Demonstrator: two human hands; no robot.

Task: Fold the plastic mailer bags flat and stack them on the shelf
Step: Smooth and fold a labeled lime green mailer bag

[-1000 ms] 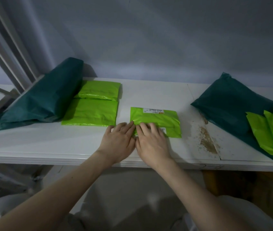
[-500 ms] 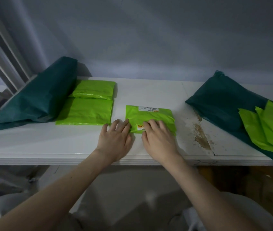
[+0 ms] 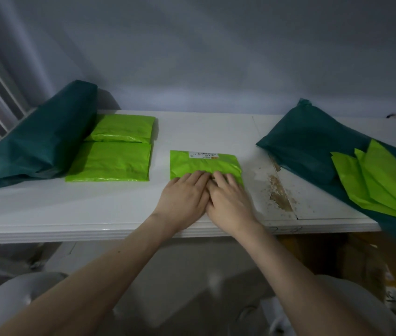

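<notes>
A folded lime-green mailer bag, thin, light and slippery-looking, is pressed flat at its near edge on the white shelf by the left hand and right hand, fingers straight and together; its side edges are judged best for lifting

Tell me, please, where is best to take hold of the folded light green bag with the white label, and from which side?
Probably by its near long edge, coming from the front. The folded bag lies flat on the shelf, so only an edge can be pinched. Both the left hand and right hand already press there; the far edge carries the label.
</notes>
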